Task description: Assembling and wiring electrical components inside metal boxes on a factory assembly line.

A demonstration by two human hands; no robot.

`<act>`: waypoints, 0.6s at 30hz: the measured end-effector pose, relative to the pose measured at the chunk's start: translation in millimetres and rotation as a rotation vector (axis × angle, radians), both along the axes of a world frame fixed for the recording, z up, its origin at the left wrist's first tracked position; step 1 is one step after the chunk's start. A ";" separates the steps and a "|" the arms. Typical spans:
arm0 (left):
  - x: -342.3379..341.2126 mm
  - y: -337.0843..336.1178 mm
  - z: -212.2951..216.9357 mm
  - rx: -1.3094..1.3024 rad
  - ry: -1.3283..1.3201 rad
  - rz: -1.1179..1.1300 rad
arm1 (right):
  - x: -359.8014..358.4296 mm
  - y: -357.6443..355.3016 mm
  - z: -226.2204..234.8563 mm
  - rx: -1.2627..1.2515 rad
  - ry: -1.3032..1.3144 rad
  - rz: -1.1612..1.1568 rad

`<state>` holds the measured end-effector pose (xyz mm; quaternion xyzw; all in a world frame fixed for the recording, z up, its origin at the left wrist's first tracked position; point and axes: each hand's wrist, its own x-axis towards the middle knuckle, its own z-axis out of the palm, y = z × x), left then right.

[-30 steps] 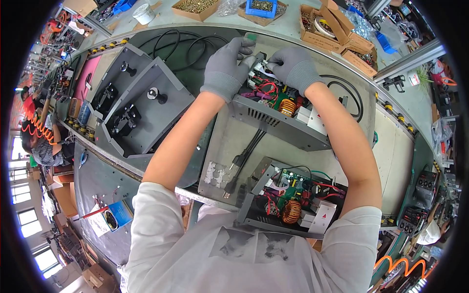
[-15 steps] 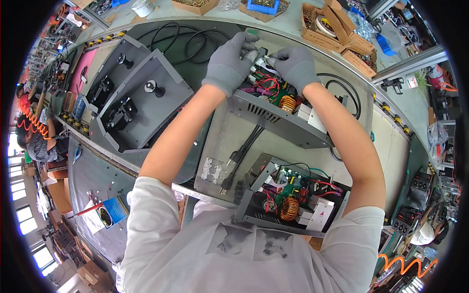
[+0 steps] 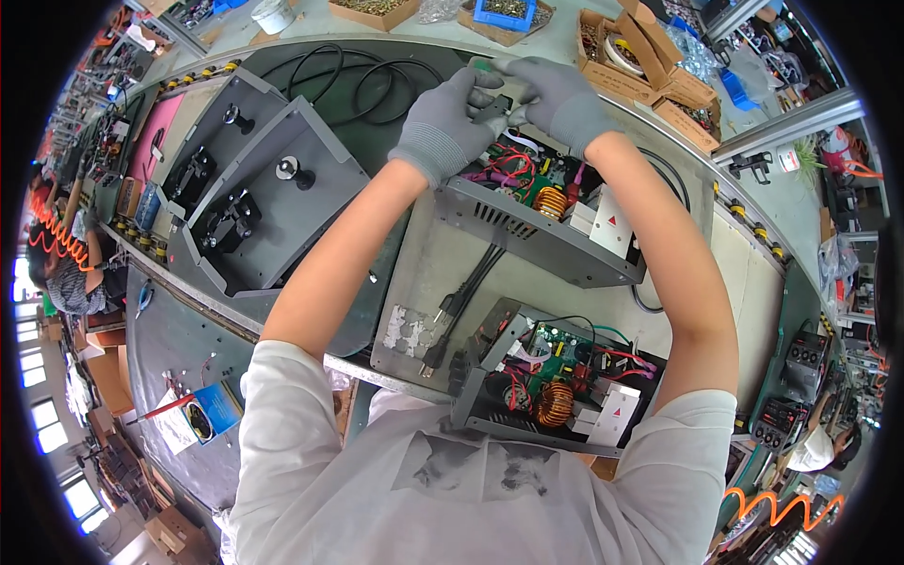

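Note:
At the far side of an open dark grey metal housing (image 3: 541,235), both gloved hands work close together. My left hand (image 3: 447,122) is closed around a small dark part (image 3: 492,109), mostly hidden by the fingers. My right hand (image 3: 565,102) has its fingers curled in against the same spot; what they grip is hidden. A bit of green (image 3: 482,66) shows between the fingertips. Inside the housing are red and purple wires, a copper coil (image 3: 550,201) and a white block (image 3: 612,226). Nearer my body sits a second open housing with a green circuit board (image 3: 560,350) and a coil.
Two grey metal covers (image 3: 273,193) with black fittings stand at the left. Black cable (image 3: 386,71) lies coiled behind them. Power plugs (image 3: 452,303) rest between the two housings. Cardboard boxes of small parts (image 3: 621,56) line the far edge. Other people are at the far left.
My right hand has moved up and left, closer to my left hand. A dark part now shows between them, raised above the housing's far end, and more wiring is exposed.

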<state>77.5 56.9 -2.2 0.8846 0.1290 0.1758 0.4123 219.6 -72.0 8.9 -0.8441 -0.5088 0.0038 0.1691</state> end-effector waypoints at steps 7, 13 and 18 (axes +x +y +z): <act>2.2 0.7 0.1 -0.016 0.022 -0.040 | 30.5 5.5 -11.4 0.034 0.047 0.323; -8.6 -7.2 -3.6 0.101 0.116 -0.043 | 9.0 -32.5 -11.3 0.235 -0.030 0.208; -31.4 -16.2 -3.1 0.030 -0.040 -0.082 | -2.8 -154.6 57.7 0.033 0.115 0.023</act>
